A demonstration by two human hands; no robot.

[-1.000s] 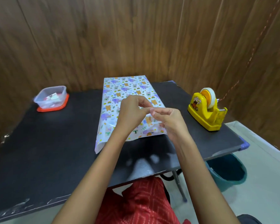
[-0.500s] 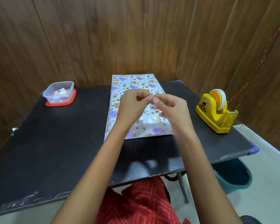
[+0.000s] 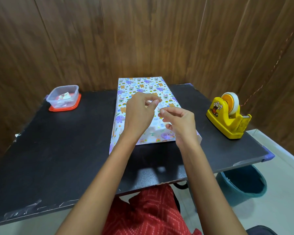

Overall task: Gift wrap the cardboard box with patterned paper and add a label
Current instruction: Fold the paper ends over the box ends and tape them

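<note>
The box wrapped in white patterned paper point(image 3: 143, 87) lies flat in the middle of the black table point(image 3: 66, 150), its long side pointing away from me. Both hands hover just above it. My left hand point(image 3: 139, 112) pinches one end of a short, clear strip of tape point(image 3: 160, 106) between thumb and forefinger. My right hand point(image 3: 180, 122) pinches the other end, fingers curled. The near right part of the box is hidden behind my hands. A loose paper edge sticks out at the box's near right corner point(image 3: 199, 137).
A yellow tape dispenser point(image 3: 227, 116) stands at the table's right side. A clear plastic tub on a red lid point(image 3: 63, 98), holding small printed labels, sits at the far left. A teal bucket point(image 3: 243, 184) is on the floor under the right edge. Wooden panels close the back.
My hands have drawn slightly apart, the right one dropping a little toward me, with the tape strip between the fingertips. The box has not moved.
</note>
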